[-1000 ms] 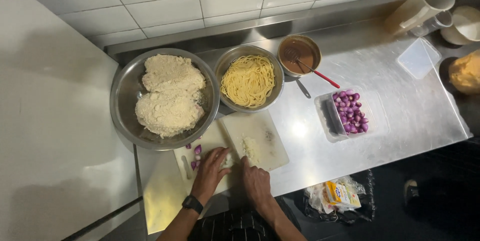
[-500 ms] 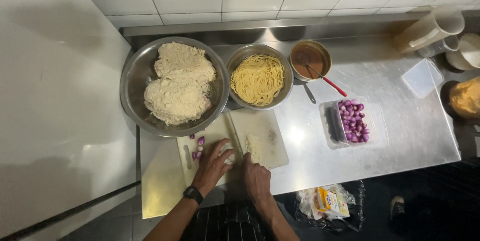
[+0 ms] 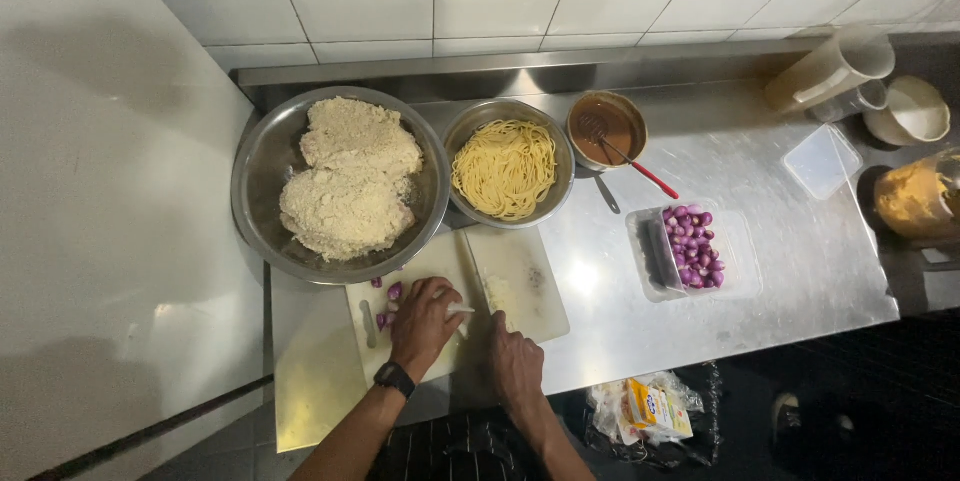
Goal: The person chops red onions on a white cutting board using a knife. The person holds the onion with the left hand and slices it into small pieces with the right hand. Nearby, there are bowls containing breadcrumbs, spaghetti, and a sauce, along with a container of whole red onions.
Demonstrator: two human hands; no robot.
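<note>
A white cutting board [image 3: 530,281] lies on the steel counter in front of me. My left hand [image 3: 425,321], with a black watch on the wrist, presses a small pale peeled piece onto the board. My right hand [image 3: 515,361] grips a knife [image 3: 480,286] whose blade stands on the board just right of the left fingers. A few purple shallots [image 3: 390,296] lie on the board's left part, next to a small peeler-like tool [image 3: 368,323]. A little pile of chopped white bits [image 3: 498,291] sits right of the blade.
Behind the board stand a large steel bowl of breaded pieces [image 3: 345,181], a steel bowl of noodles [image 3: 507,169] and a small bowl of brown sauce with a red-handled whisk [image 3: 610,131]. A clear tub of purple shallots [image 3: 690,246] sits right. Jugs and containers [image 3: 850,71] crowd the far right.
The view has shifted a little. Both hands stay on the board, with the knife still beside the left fingers.
</note>
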